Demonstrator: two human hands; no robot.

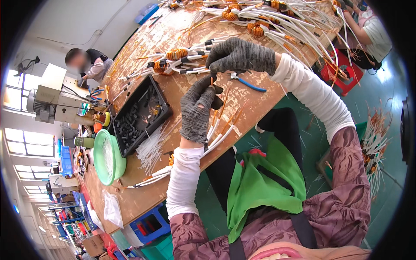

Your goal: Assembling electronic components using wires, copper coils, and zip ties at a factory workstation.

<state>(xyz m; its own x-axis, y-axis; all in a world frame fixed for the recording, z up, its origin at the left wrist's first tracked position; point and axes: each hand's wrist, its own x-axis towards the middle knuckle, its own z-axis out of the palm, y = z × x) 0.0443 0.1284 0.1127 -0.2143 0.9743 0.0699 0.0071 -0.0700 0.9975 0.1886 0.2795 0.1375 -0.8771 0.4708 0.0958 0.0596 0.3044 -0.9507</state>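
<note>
My left hand [196, 110], in a grey knit glove, is closed in a pinch on a copper wire [212, 81] whose end stands up from the fingertips. Just above it, my right hand [242, 56], gloved the same way, has its fingers pressed together at the wire's upper end; what they hold is hidden. White-sleeved leads [220, 138] with bare copper ends lie below and beside my left hand. Behind my hands rests a copper-wound coil [177, 54] with white and black sleeved leads. Blue-handled pliers [249, 84] lie under my right wrist.
A black tray [162, 110] of short black sleeves stands left, beside a light green basin [100, 162] and loose thin white tubes [150, 149]. More wound coils [256, 29] crowd the table's far side. Co-workers sit at far left and far right; a red stool [346, 80] stands right.
</note>
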